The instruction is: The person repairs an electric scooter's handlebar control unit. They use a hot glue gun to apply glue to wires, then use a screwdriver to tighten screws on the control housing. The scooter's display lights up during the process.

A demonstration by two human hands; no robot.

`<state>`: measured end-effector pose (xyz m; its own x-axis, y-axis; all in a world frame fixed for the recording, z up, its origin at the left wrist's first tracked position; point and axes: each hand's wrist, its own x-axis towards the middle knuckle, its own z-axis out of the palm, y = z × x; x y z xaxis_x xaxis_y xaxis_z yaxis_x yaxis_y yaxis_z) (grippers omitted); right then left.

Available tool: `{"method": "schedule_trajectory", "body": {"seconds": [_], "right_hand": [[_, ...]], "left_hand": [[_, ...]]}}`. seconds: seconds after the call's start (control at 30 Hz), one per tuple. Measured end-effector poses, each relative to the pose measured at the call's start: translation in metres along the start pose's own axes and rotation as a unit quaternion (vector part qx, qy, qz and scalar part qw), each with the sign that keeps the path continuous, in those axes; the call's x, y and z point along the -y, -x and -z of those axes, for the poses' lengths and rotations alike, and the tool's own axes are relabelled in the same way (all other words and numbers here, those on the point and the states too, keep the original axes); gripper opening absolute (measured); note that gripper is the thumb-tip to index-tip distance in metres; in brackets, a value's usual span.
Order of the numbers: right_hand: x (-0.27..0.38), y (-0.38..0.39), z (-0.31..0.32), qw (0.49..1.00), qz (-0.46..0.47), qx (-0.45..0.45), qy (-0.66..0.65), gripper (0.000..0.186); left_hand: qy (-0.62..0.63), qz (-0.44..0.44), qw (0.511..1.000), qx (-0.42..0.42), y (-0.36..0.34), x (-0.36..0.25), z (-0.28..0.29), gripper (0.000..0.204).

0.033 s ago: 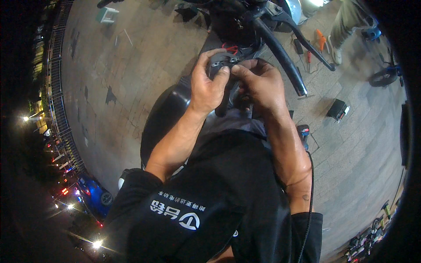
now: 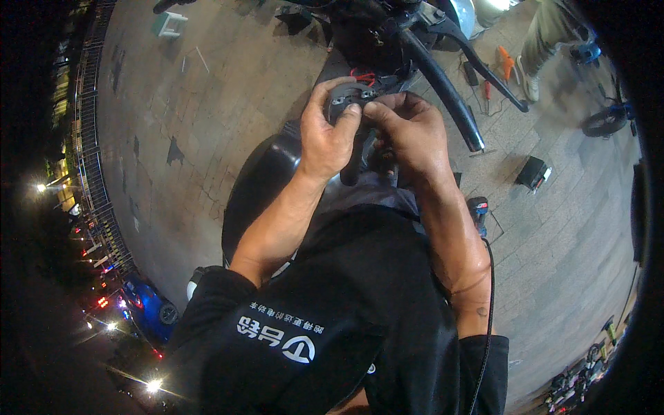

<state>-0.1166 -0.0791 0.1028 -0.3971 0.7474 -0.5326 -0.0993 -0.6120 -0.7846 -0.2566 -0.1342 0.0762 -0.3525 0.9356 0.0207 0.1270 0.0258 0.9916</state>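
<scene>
My left hand [image 2: 325, 142] is closed around a dark, rounded housing [image 2: 351, 93] with small metal pieces on its face; its thumb presses the near side. Thumb and fingers of my right hand [image 2: 415, 135] are pinched together at the housing's right edge. Whatever lies in that pinch is hidden by the fingertips. Red wires [image 2: 362, 76] show just beyond the housing, by the dark front of a two-wheeler. Its handlebar tube [image 2: 443, 90] slants down to the right of my hands, with a black lever [image 2: 477, 59] beside it.
A black seat [image 2: 259, 183] is left of my forearm. To the right, a power drill [image 2: 478, 207], a black box [image 2: 531, 171], an orange tool [image 2: 507, 62] and a red-handled tool [image 2: 487, 90] lie on the paving. A person's leg [image 2: 543, 45] stands beyond. A pale green stool [image 2: 170, 25] is far left.
</scene>
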Motion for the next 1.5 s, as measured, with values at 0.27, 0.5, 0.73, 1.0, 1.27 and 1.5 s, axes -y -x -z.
{"method": "schedule_trajectory", "body": {"seconds": [0.27,0.5,0.73,1.0,1.27,1.5], "right_hand": [[0.0,0.001,0.002,0.999,0.017,-0.021,0.037,0.017],[-0.005,-0.001,0.001,1.0,0.016,-0.01,0.003,0.017],[-0.003,-0.004,0.0,0.999,-0.007,-0.011,0.038,0.022],[-0.014,-0.006,-0.004,0.99,0.077,-0.071,0.09,0.017],[-0.021,-0.005,0.012,0.997,0.077,0.03,-0.014,0.017],[-0.02,-0.016,0.015,0.997,0.065,0.043,0.014,0.022]], "left_hand": [[0.055,0.025,0.998,0.003,0.0,0.0,-0.004,0.032],[0.082,0.04,0.996,-0.001,0.002,0.001,-0.004,0.029],[0.062,0.039,0.997,-0.02,0.001,0.008,-0.004,0.027],[0.101,0.087,0.991,-0.02,0.001,0.004,-0.003,0.027],[0.188,0.132,0.973,-0.031,-0.001,-0.007,-0.006,0.027],[0.19,0.126,0.973,-0.021,-0.001,-0.01,-0.006,0.028]]}}
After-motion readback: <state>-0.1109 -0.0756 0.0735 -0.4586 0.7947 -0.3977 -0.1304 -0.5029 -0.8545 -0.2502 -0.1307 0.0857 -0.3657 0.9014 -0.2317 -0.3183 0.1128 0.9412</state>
